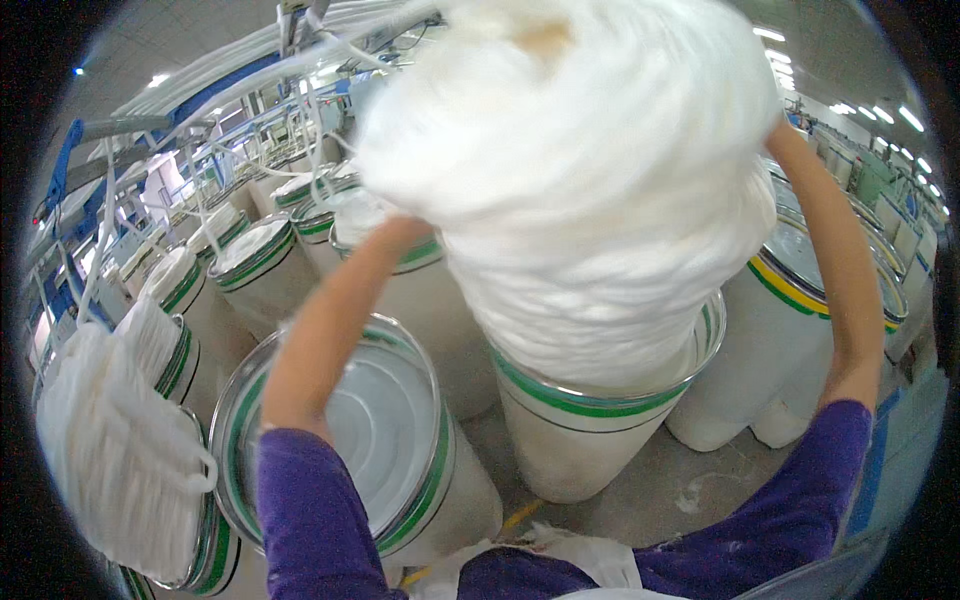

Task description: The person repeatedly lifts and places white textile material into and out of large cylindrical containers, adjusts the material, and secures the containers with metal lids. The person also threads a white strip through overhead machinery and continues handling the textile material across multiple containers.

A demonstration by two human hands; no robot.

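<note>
A tall, thick white stack of coiled cotton sliver [600, 190] rises out of a pale can with a green band [600, 425]. Its lower end still sits inside the can's metal rim, while the top leans toward me and is blurred. At the stack's left side, my left hand [408, 228] grips it, the fingers sunk out of sight in the fibre. Higher on the opposite side, my right hand [780, 136] holds it too, mostly hidden behind the bulge. Below my left forearm stands a green-banded can [375, 420] with only a pale disc visible inside.
White sliver [120, 440] drapes over cans at the far left. Several filled cans [255, 250] stand behind, with strands rising to overhead machinery [200, 110]. Yellow-and-green-banded cans [785, 285] crowd the right. Fluff lies on the grey floor [700, 490].
</note>
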